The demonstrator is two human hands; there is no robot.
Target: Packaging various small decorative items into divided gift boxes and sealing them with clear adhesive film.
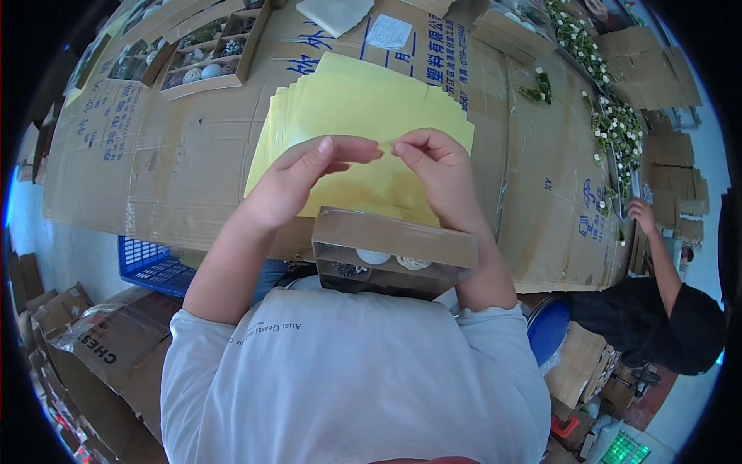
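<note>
Both my hands are raised over a fanned stack of yellow sheets [386, 93] on the cardboard-covered table. My left hand [309, 166] has its fingers stretched forward and the thumb apart, with nothing visible in it. Close to its fingertips, my right hand [437, 158] pinches thumb and forefinger together; whatever they hold is too small to make out. Below the hands, a cardboard box [394, 232] with a clear front stands tilted between my chest and the table edge. White and dark round pieces show inside it.
Divided boxes of decorative pieces [212, 54] lie at the far left. Green sprigs with white bits [618, 139] fill a tray along the right edge, where a co-worker [657, 309] reaches in. A blue crate [154, 263] sits below the table at left, a blue stool [549, 329] at right.
</note>
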